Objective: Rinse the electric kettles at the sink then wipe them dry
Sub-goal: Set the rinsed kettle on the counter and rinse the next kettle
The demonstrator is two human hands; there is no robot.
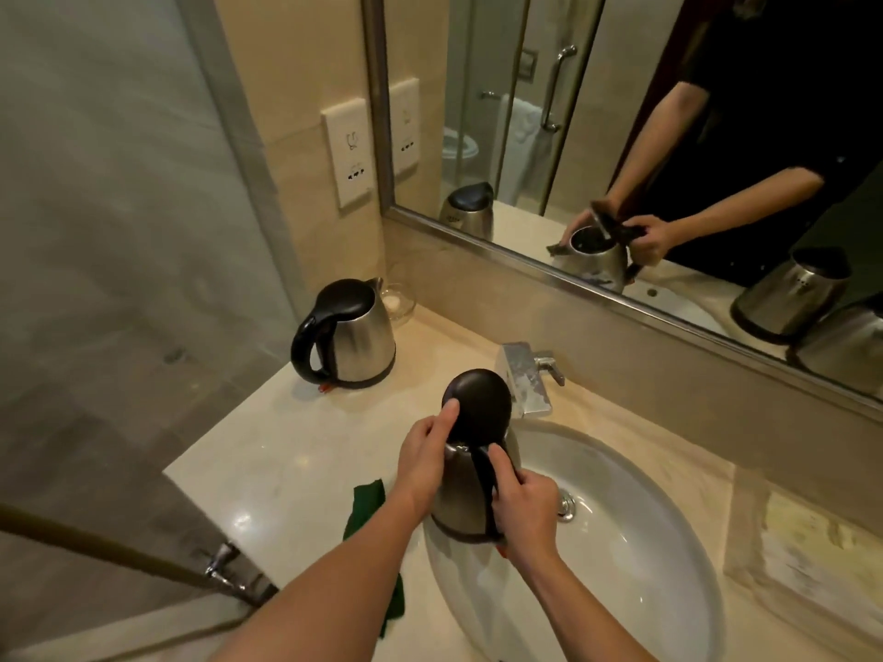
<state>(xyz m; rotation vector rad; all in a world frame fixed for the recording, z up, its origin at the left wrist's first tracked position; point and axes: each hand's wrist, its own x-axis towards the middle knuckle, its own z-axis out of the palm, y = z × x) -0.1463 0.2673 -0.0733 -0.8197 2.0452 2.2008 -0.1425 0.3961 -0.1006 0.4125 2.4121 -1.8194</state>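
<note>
green cloth (365, 506) partly hidden, kettle (466, 494) spout unseen

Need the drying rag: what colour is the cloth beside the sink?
Dark green cloth, seen in the head view, lying under the left forearm.

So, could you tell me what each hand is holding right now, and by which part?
The right hand grips the kettle by its black handle; the left hand holds its raised lid.
</note>
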